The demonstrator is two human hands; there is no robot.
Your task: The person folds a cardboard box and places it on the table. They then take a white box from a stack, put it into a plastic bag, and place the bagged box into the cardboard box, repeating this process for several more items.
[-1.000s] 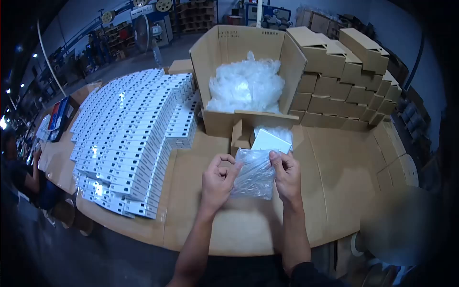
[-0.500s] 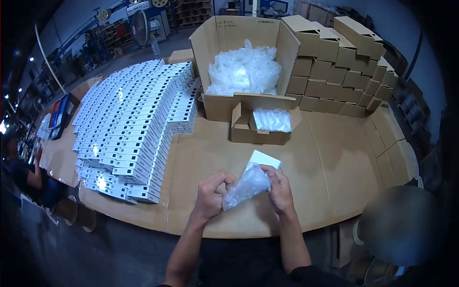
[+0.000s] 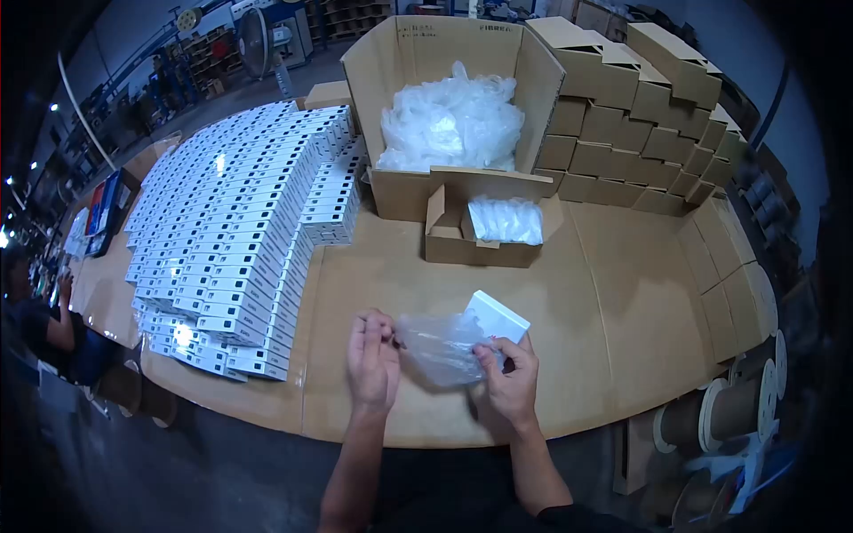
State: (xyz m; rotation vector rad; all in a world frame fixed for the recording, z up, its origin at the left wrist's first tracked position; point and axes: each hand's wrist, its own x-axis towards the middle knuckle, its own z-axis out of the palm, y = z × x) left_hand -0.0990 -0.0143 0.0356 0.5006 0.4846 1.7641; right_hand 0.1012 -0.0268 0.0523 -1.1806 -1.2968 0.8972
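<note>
Between my hands a clear plastic bag [image 3: 440, 349] spreads out, wrinkled, with its left edge at the fingertips of my left hand [image 3: 373, 355]. Those fingers are curled in a pinch at that edge. My right hand [image 3: 513, 377] grips the bag's other side between thumb and fingers, together with a flat white box [image 3: 498, 315]. The box tilts and sticks out beyond the bag; its lower part is hidden behind the bag and the thumb.
A small open carton [image 3: 480, 253] with bagged items stands ahead, before a large carton [image 3: 360, 98] heaped with clear plastic bags [image 3: 453, 120]. White boxes [image 3: 240, 240] are stacked at left, brown cartons [image 3: 613, 133] at back right. Another person [image 3: 53, 320] is at far left.
The bag, bunched over the white box before, is now spread out flatter to the left. My left hand has turned and moved slightly left; the white box has shifted a little right and down.
</note>
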